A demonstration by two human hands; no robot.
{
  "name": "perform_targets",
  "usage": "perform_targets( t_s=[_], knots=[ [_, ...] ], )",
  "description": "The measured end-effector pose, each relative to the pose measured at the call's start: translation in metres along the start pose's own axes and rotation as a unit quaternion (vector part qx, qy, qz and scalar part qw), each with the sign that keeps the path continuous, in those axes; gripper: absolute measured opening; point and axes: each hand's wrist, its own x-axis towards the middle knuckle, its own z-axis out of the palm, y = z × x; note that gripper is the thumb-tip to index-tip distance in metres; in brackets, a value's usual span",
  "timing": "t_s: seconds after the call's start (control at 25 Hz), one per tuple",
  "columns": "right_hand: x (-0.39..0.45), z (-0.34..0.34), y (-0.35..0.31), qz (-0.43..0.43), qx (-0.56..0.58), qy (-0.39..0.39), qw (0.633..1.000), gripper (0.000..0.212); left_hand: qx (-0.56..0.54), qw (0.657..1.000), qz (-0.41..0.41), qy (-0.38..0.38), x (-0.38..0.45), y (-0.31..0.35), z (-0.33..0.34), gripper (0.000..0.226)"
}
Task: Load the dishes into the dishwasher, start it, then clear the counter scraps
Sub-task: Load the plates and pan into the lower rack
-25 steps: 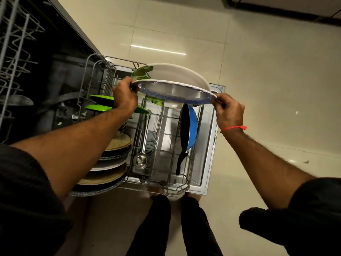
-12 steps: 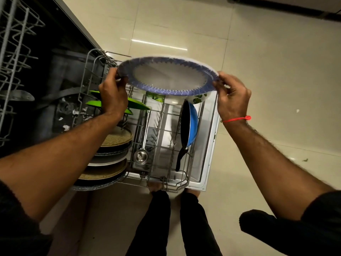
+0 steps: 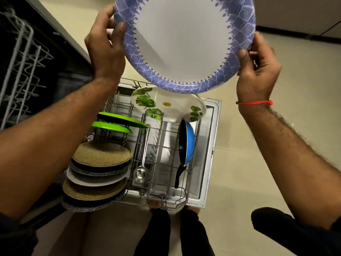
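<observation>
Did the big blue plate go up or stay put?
Yes. The blue plate went up, away from the dishwasher rack and toward the camera; both hands hold its rim.

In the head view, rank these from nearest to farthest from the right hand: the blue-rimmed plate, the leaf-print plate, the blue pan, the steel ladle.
From the right hand:
1. Blue-rimmed plate: in its grip, at the plate's right rim.
2. Leaf-print plate: below the held plate, at the rack's far end.
3. Blue pan: standing on edge in the rack's right side.
4. Steel ladle: lower still, toward the rack's middle-left.
</observation>
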Motion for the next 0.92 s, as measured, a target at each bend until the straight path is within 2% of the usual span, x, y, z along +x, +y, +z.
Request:
perform_targets(
  t_s=[0.12,0.2,0.32,0.44,0.56,0.68,0.76,0.92],
  knots=[
    [0.019,0.0,0.003,-0.036,0.006,0.026,0.999,0.04,0.002,0.999,0.037,0.01,0.013,0.008,0.006,0.024],
    [0.025,0.004,0.013,-0.021,0.009,0.027,0.999,0.038,-0.003,0.999,0.032,0.004,0.017,0.005,0.014,0.017],
    [0.017,0.009,0.041,0.059,-0.008,-0.012,0.998,0.032,0.048,0.994,-0.062,-0.076,0.014,-0.02,0.029,0.016],
    [0.001,0.01,0.079,0.161,-0.041,-0.078,0.983,0.028,0.102,0.961,-0.18,-0.182,0.004,-0.056,0.042,0.015],
    [-0.014,0.013,0.111,0.2,-0.103,-0.137,0.965,0.028,0.136,0.925,-0.248,-0.255,-0.003,-0.08,0.049,0.02],
    [-0.021,0.019,0.13,0.199,-0.135,-0.156,0.958,0.026,0.171,0.896,-0.265,-0.313,-0.006,-0.096,0.054,0.025],
    [-0.025,0.02,0.138,0.183,-0.146,-0.148,0.961,0.025,0.185,0.891,-0.258,-0.325,-0.009,-0.101,0.058,0.027],
    [-0.04,0.009,0.138,0.105,-0.147,-0.122,0.976,0.025,0.14,0.926,-0.211,-0.281,-0.016,-0.102,0.057,0.025]
  ],
)
